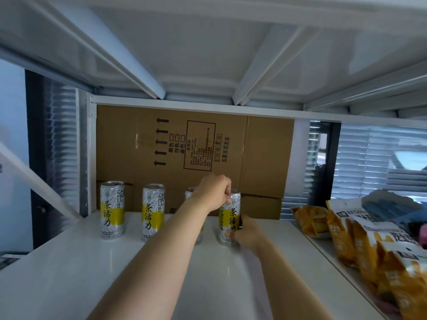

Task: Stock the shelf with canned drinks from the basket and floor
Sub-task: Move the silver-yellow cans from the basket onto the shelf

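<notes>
This looks like a small shop or stockroom: a white metal shelf (pixel 69 273) backed by a flattened cardboard box (pixel 191 146), identical cans (pixel 112 210) lined up before it, yellow snack bags (pixel 369 245) to its right, and window blinds (pixel 369 158) behind it.

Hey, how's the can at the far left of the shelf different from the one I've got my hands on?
The left can stands free; the right can is gripped at the top by the left hand and at the base by the right hand. The left can's label shows whole; the right can's is partly covered by both hands. Both are upright, with the same silver-and-yellow design.
</notes>
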Motion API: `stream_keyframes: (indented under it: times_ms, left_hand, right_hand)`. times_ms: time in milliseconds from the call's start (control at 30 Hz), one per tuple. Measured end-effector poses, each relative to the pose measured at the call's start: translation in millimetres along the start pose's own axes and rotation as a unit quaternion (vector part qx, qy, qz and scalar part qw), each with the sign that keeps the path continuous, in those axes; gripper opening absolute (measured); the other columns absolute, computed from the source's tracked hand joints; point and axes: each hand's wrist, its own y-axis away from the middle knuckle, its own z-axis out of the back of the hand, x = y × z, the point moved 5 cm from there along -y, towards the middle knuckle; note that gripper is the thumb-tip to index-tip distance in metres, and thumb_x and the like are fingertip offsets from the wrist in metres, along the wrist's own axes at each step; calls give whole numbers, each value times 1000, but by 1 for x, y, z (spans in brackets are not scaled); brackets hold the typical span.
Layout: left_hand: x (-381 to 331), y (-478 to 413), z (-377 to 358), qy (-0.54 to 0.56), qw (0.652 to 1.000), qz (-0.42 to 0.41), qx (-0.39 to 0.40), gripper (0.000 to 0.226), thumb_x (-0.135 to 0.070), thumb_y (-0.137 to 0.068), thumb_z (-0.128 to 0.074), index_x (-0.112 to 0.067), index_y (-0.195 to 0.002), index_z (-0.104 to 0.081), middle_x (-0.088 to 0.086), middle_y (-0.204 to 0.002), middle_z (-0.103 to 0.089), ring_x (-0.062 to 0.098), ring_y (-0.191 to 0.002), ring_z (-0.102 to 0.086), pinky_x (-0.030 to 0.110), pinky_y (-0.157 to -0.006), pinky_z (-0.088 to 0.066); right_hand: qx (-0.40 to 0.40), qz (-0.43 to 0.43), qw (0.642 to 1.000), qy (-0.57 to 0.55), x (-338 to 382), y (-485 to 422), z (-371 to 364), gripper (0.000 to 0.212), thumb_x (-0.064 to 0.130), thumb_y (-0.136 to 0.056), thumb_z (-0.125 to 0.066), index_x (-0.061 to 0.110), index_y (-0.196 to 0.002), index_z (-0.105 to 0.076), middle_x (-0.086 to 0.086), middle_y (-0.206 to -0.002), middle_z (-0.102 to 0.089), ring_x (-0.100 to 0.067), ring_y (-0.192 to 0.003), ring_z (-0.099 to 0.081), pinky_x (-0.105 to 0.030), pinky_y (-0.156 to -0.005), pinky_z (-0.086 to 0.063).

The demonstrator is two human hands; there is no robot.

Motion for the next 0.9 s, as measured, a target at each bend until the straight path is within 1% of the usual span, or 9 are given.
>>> stream_keyframes:
  times_ms: [200,267,400,533,600,700,767,833,900]
  left_hand:
    - [-2,10,7,40,999,23,21,21,-9,-92,-62,-9,-112,-68,5,-118,-66,20,-107,-60,24,-84,-42]
    - [-3,16,12,49,998,35,34,29,-7,-94,-58,-10,-122,-64,5,-127,-62,21,-115,-57,26,-90,-42]
    - [0,40,26,136,986,78,-51,36,-2,-96,-50,-13,-129,-57,2,-135,-57,18,-123,-53,27,-101,-41]
    - [16,82,33,247,952,132,-122,29,-3,-95,-49,-13,-119,-61,-1,-118,-64,11,-106,-59,20,-90,-45]
    - [28,102,32,300,930,168,-128,23,-10,-95,-50,-14,-114,-63,1,-112,-67,16,-101,-62,29,-91,-51]
    - [47,134,34,384,885,227,-129,20,-20,-93,-54,-14,-109,-65,6,-103,-70,25,-96,-67,44,-89,-54]
    - [55,157,40,437,851,254,-140,18,-13,-91,-54,-11,-104,-67,5,-90,-72,26,-86,-69,36,-80,-57]
    - [60,179,49,479,827,258,-143,16,-5,-91,-53,-7,-100,-66,5,-83,-69,20,-71,-66,24,-62,-52]
    - [62,199,55,515,806,255,-142,15,-2,-92,-51,-8,-98,-63,9,-87,-65,15,-67,-60,20,-59,-49]
  right_hand:
    - [3,-25,1000,8,6,9,1,36,8,-83,-68,11,-117,-57,-7,-112,-67,-24,-110,-62,-40,-98,-50]
    - [-6,-44,999,-8,9,16,4,46,6,-84,-65,5,-127,-48,-13,-118,-63,-28,-112,-60,-39,-93,-52]
    - [-64,-68,995,-37,17,35,17,63,6,-86,-60,3,-143,-33,-16,-125,-56,-29,-109,-56,-35,-84,-45]
    - [-136,-55,988,-47,34,70,26,53,9,-87,-57,6,-139,-47,-15,-130,-57,-32,-115,-55,-43,-98,-50]
    - [-160,-49,984,-63,46,90,25,43,7,-88,-55,6,-131,-55,-14,-119,-63,-32,-113,-58,-48,-98,-50]
    - [-186,-42,977,-94,65,122,12,27,5,-89,-48,0,-110,-64,-15,-91,-67,-28,-92,-61,-55,-92,-52]
    - [-188,-47,971,-141,74,146,-4,22,5,-90,-45,-1,-99,-65,-18,-87,-66,-25,-82,-58,-51,-88,-54]
    - [-175,-46,964,-194,86,171,-23,20,9,-94,-45,11,-88,-64,-11,-85,-65,-23,-82,-58,-40,-79,-54]
    - [-164,-30,960,-227,97,190,-39,16,18,-98,-47,16,-91,-62,-6,-83,-65,-19,-79,-59,-36,-76,-51]
